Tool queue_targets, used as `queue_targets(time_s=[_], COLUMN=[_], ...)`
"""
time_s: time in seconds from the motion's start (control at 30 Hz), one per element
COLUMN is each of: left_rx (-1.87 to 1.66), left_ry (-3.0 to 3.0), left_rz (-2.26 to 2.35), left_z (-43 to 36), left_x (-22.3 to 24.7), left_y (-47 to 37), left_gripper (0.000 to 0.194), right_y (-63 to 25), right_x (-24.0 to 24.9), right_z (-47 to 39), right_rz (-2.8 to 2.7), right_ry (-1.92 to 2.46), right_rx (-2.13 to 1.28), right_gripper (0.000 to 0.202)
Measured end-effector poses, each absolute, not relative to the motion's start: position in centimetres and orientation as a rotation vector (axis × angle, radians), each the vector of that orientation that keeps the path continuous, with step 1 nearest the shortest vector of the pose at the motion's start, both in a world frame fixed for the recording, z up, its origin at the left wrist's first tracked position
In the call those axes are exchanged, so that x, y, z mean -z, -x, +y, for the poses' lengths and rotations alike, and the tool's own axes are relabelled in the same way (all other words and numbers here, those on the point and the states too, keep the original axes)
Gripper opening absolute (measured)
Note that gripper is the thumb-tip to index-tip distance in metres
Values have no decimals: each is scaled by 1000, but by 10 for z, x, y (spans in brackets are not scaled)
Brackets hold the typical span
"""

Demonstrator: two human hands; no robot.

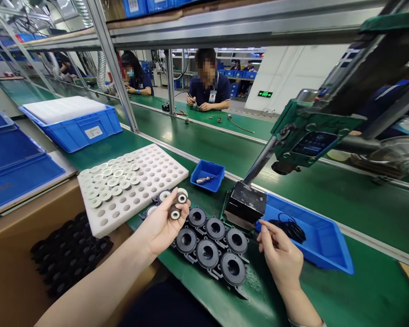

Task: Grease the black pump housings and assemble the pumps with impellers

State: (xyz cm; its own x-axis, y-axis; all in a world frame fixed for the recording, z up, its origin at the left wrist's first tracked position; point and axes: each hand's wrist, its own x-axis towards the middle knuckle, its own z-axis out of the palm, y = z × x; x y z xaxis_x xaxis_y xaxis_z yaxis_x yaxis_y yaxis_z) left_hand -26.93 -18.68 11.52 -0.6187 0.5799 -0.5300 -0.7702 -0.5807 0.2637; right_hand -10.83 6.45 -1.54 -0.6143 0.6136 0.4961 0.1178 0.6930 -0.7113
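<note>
My left hand (165,222) is closed around a couple of small round parts (182,198) with dark rings and pale centres. It is raised over the left end of a cluster of black round speaker-like housings (207,253) with open centres, set close together on the green bench. White round pieces sit in the openings of the housings nearest that hand. My right hand (282,252) is pinched, thumb against forefinger, close to the black block (247,200) at the foot of a green press (301,129). Whatever its fingertips hold, if anything, is too small to make out.
A white foam tray (157,181) with white flanged pieces (112,181) lies at left. Blue bins hold a screwdriver (204,180) and black rings (289,229). A cardboard box (10,272) of black parts stands below left. Across the bench a person (211,88) works.
</note>
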Motion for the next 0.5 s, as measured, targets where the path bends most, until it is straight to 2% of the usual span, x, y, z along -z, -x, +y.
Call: queue_targets(time_s=[0.2, 0.33, 0.5], left_rx=[-2273, -2284, -2241], left_ry=[193, -140, -266], left_rz=[947, 1187, 1275], left_z=[-187, -186, -186], left_x=[-108, -102, -101], left_y=[255, 247, 245], left_gripper=[17, 25, 37], right_y=[109, 109, 108], right_x=[14, 14, 14], right_z=[64, 64, 64], right_rz=[-2149, -2144, -2151], right_ry=[566, 546, 540], right_rx=[-833, -850, -813], right_gripper=[31, 31, 29])
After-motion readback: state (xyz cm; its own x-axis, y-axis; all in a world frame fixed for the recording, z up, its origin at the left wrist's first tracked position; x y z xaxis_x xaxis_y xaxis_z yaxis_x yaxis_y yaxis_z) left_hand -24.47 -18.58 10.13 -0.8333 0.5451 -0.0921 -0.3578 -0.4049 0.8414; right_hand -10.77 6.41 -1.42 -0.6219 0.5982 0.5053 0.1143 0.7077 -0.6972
